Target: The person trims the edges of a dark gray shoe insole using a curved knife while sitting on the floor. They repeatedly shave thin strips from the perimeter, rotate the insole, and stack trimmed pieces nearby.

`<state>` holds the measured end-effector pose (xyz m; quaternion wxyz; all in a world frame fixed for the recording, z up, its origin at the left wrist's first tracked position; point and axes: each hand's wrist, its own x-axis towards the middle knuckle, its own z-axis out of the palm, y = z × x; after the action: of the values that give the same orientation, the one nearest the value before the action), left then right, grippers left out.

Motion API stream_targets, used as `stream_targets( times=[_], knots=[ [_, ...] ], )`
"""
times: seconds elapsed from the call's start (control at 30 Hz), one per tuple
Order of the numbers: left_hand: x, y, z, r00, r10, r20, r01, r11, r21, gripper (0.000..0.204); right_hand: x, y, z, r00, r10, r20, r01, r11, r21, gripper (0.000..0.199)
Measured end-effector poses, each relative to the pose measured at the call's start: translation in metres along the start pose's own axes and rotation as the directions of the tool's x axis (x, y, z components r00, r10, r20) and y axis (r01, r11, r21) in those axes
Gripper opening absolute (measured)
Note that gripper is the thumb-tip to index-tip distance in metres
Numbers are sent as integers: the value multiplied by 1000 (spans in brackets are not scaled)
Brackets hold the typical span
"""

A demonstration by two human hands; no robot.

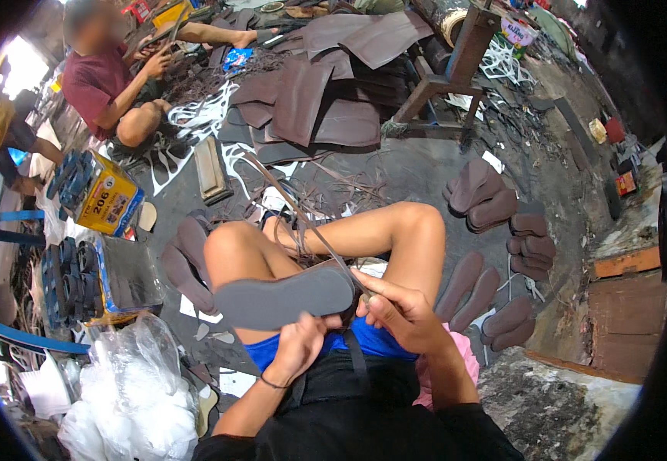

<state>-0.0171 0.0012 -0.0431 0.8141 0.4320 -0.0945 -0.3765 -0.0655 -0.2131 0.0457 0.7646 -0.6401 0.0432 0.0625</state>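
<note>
A dark grey shoe sole (287,301) lies across my lap, its flat face up and its toe end toward the right. My left hand (300,346) is closed at the sole's near edge, slightly smeared by motion. At the sole's right end my right hand (399,309) pinches a long thin brown strip (303,213). This strip runs up and to the left from my fingers, past my bent knees. Whether a small tool also sits in my right fingers is hidden. Another dark strip (356,355) hangs below the sole against my clothes.
Brown soles (468,288) lie in pairs and stacks at my right, and more soles (187,257) at my left. Ahead are brown sheets (303,100) and a metal stand (456,77). A person (103,81) sits far left. Plastic bags (130,384) and a blue chair (11,253) stand left.
</note>
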Motion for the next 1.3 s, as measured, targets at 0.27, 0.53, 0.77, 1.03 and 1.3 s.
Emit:
stream_targets(
  times=[0.27, 0.53, 0.77, 1.03, 1.3],
  knots=[
    [79, 55, 50, 885, 64, -462, -301, 834, -462, 46, -42, 32, 31, 850, -336, -406, -14, 756, -654, 35],
    [37, 33, 39, 911, -14, -412, -156, 914, -376, 34, -96, 19, 38, 869, -236, -436, -131, 739, -661, 30],
    [1, 11, 25, 847, -54, -529, -54, 981, -187, 35, -84, 12, 44, 932, -12, -361, -188, 838, -513, 27],
    [-19, -5, -1, 765, -36, -643, -49, 992, -114, 31, -44, 29, 57, 972, 3, -234, -138, 815, -563, 26],
    [-22, 11, 5, 761, -76, -644, -20, 990, -140, 38, -78, 24, 43, 964, 59, -261, -193, 829, -525, 28]
  ],
)
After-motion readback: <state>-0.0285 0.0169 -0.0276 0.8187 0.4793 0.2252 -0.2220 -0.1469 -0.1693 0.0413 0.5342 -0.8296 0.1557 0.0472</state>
